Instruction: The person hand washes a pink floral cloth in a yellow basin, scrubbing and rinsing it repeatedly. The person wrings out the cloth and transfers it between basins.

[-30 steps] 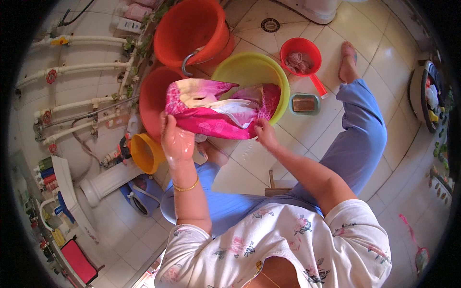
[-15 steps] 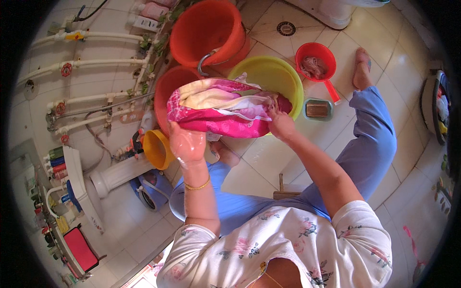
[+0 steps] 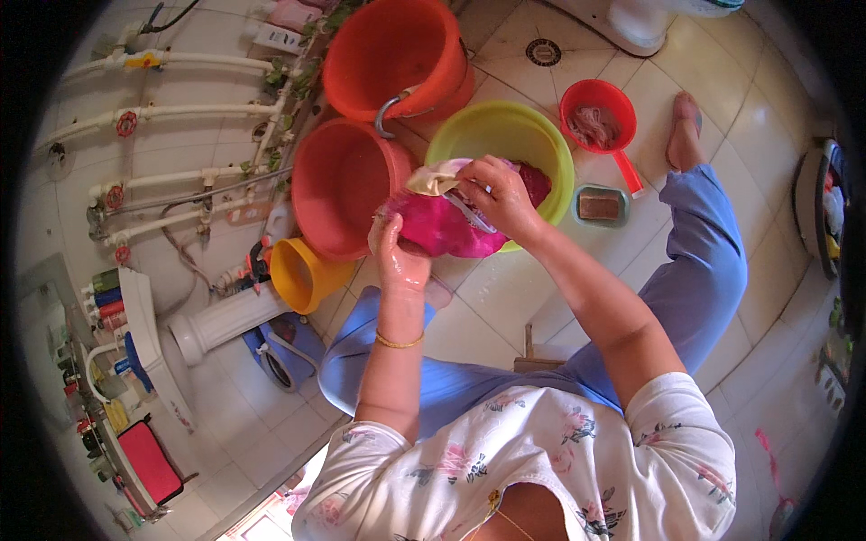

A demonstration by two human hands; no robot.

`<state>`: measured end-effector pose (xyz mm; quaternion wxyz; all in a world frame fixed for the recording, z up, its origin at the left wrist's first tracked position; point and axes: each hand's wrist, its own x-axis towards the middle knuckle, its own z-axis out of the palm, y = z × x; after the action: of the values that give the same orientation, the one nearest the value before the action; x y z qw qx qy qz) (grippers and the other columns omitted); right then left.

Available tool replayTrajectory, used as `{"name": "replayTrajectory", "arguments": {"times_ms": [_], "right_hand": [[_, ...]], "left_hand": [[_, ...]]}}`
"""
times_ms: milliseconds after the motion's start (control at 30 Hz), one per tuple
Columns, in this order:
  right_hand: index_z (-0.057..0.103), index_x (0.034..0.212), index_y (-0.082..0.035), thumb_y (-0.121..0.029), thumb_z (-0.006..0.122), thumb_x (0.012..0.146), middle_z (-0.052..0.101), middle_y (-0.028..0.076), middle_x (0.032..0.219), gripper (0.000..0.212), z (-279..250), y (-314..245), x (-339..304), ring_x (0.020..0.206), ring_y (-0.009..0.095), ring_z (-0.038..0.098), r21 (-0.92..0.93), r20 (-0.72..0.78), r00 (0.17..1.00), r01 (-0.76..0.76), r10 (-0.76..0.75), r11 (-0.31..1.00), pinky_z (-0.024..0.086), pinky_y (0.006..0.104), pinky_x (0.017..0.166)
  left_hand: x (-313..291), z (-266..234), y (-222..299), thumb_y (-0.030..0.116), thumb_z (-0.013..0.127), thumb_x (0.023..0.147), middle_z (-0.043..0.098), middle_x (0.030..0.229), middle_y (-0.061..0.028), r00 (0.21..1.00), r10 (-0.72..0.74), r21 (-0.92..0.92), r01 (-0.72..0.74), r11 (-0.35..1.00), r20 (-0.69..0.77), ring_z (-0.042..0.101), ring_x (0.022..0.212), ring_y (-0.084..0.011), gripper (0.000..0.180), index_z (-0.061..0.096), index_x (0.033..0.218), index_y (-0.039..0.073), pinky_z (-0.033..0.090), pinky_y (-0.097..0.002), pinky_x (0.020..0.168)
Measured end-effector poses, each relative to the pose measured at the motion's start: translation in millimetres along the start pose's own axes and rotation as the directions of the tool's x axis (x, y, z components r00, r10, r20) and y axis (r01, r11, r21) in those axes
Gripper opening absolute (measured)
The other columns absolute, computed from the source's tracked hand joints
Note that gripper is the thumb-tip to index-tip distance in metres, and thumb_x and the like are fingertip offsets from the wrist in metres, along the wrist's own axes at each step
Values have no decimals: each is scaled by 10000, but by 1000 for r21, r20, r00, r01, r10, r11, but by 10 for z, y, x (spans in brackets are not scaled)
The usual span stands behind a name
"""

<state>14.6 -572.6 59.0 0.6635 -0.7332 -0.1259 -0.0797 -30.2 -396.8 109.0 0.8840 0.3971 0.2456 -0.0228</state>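
Observation:
A wet magenta cloth (image 3: 439,227) with cream and white parts is bunched between my two hands, in front of the yellow-green basin (image 3: 469,124). My left hand (image 3: 402,260), wet and shiny, grips its left end, the fingers partly behind it. My right hand (image 3: 502,195) pinches a pale edge of the cloth near the basin's lower left. Inside the basin lies more dark red or magenta fabric (image 3: 534,183); whether it joins the cloth I cannot tell.
Orange bucket (image 3: 383,63) and reddish tub (image 3: 338,194) stand left of the basin, a yellow bucket (image 3: 302,278) nearer me. At right are a red dipper (image 3: 625,173) holding cloth and a soap dish (image 3: 621,207) with a brown bar. Pipes (image 3: 198,110) line the left wall.
The stretched cloth is now gathered into a smaller bunch. My left hand has moved right, toward my right hand, which has shifted slightly left and up. The reddish tub shows more fully.

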Motion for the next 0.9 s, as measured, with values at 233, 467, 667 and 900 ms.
{"name": "replayTrajectory", "arguments": {"times_ms": [233, 467, 667, 900], "right_hand": [[635, 831, -60, -83, 674, 740, 588, 130, 835, 101, -12, 29, -94, 781, 321, 572, -139, -1, 974, 224, -227, 965, 466, 402, 656], [640, 816, -58, -139, 690, 739, 603, 142, 868, 123, 136, -103, -534, 811, 316, 573, -208, -89, 967, -252, 238, 945, 456, 414, 669], [661, 847, -9, -138, 659, 784, 620, 159, 793, 144, 577, -88, -633, 744, 316, 589, 109, -259, 927, -250, 270, 962, 474, 384, 692], [636, 801, 18, -119, 666, 775, 630, 149, 788, 143, 667, -303, -605, 713, 226, 605, 404, -131, 844, -434, 520, 806, 475, 332, 647]], "left_hand": [[34, -28, -338, 250, 599, 880, 572, 1192, -97, 925, -377, -64, 373, 926, -55, 541, 1097, -248, 391, 513, 1205, 49, 437, -405, 960], [-48, 181, -244, 36, 595, 855, 590, 1126, -118, 834, 515, 815, -432, 385, 199, 565, 1022, -193, 326, 534, 1168, -33, 462, -322, 909], [-225, 203, -116, 52, 639, 821, 588, 1167, -153, 693, 581, 874, -481, -69, 427, 563, 1066, -251, 378, 535, 1174, -35, 440, -354, 939], [-300, 210, -58, 27, 660, 785, 582, 1179, -171, 663, 579, 864, -478, -159, 474, 561, 1084, -299, 414, 534, 1175, -31, 431, -388, 954]]}}
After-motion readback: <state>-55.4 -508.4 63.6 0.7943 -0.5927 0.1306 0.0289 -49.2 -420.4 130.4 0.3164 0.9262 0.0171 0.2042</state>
